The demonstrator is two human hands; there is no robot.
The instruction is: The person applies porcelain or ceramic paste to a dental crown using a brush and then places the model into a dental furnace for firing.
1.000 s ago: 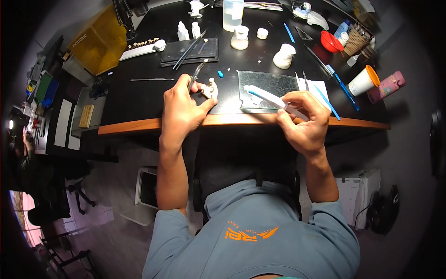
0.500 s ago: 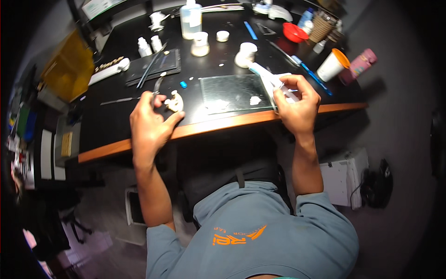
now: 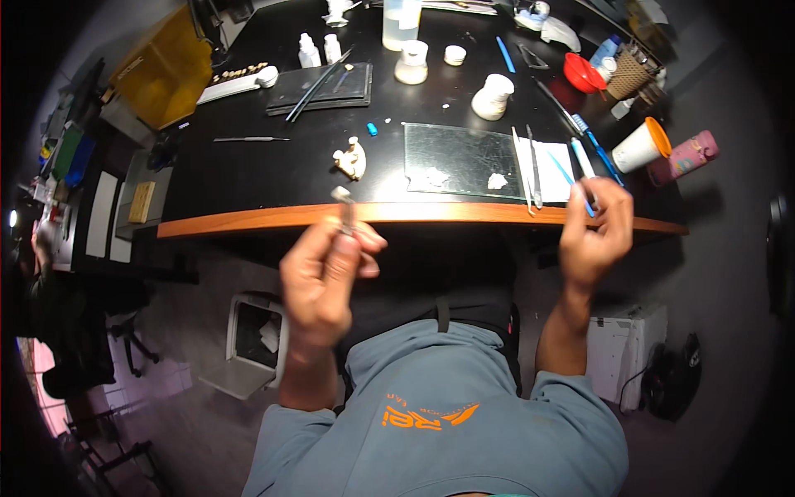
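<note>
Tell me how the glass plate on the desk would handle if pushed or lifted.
The glass plate looks flat and clear, so it is probably stiff and might chip if dropped. Lying flat on the shiny black desk, it would likely slide rather than tip. Its white dabs may smear.

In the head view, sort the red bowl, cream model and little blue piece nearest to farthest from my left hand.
From your left hand:
1. Cream model, just ahead.
2. Little blue piece, beyond the model.
3. Red bowl, back toward the right.
</note>
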